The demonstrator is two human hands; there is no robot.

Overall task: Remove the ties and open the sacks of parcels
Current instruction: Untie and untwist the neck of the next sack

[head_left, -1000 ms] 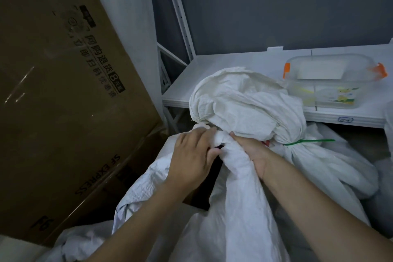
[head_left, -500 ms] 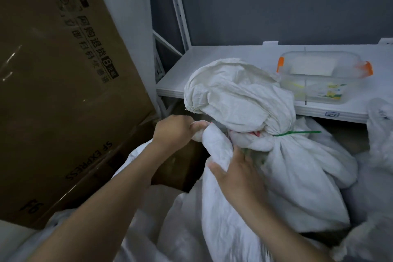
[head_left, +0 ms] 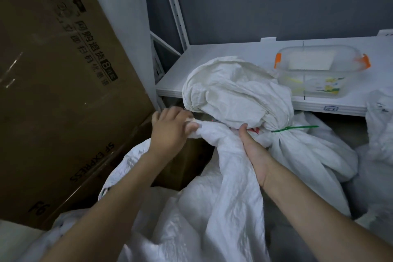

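Both hands are on the near sack point(head_left: 229, 187), the white woven one that runs from 6 o'clock in the shot up to about dead centre. The left hand point(head_left: 170, 134) has its fingers curled and is pinching the bunched tip of the neck, sitting at roughly 9 o'clock from the right hand point(head_left: 254, 153). The right hand is wrapped round the gathered cloth just below that tip, thumb pointing up toward 12. Its other fingers are tucked behind the fabric, so can't see them. Can't tell whether anything is tied round this neck, the folds and fingers cover it. Touching it at 12 to 1 o'clock is the second sack point(head_left: 238, 91), propped against the front edge of the shelf point(head_left: 212, 57) with its loose top flopped over. A green tie point(head_left: 294, 128) is cinched tight round its neck, the tail poking out toward 3 o'clock. Just beside the right thumb a red scrap point(head_left: 255, 131) peeks out from under that floppy top, too small to say what it is. On the white shelf, around 2 o'clock in the frame, there's a clear tub point(head_left: 319, 70) with orange clips at both ends. A big brown box point(head_left: 63, 91) with SF EXPRESS printed on it leans in from 9 to 11 o'clock, close to the left hand. A third sack point(head_left: 380, 125) shows at the 3 o'clock edge.
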